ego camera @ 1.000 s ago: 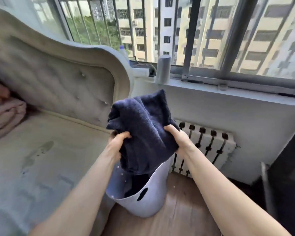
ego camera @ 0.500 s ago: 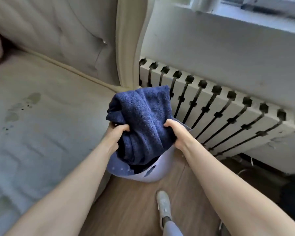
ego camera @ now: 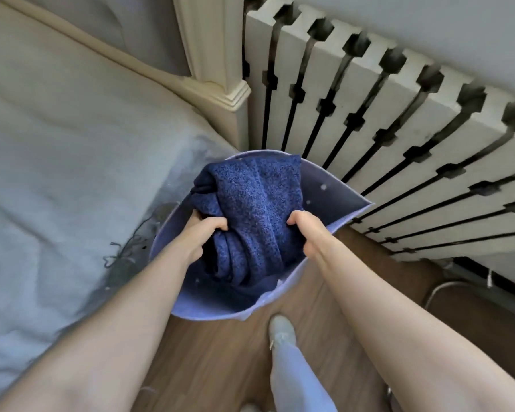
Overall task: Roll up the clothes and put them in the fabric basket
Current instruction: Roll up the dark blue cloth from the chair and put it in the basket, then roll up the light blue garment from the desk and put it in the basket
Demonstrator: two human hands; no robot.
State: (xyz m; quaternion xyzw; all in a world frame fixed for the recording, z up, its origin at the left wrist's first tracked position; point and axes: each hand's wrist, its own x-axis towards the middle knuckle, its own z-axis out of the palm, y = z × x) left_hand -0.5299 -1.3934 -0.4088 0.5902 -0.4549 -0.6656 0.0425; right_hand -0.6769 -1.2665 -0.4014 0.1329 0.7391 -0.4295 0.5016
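both hands' grip bundles towel

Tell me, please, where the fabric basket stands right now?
In the head view, the fabric basket stands centre frame on the wooden floor, between the bed at left and the radiator behind it.

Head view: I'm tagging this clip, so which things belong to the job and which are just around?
Job: navy garment, fabric basket, left hand, right hand.

Around: bed, radiator, wooden floor, shoe.
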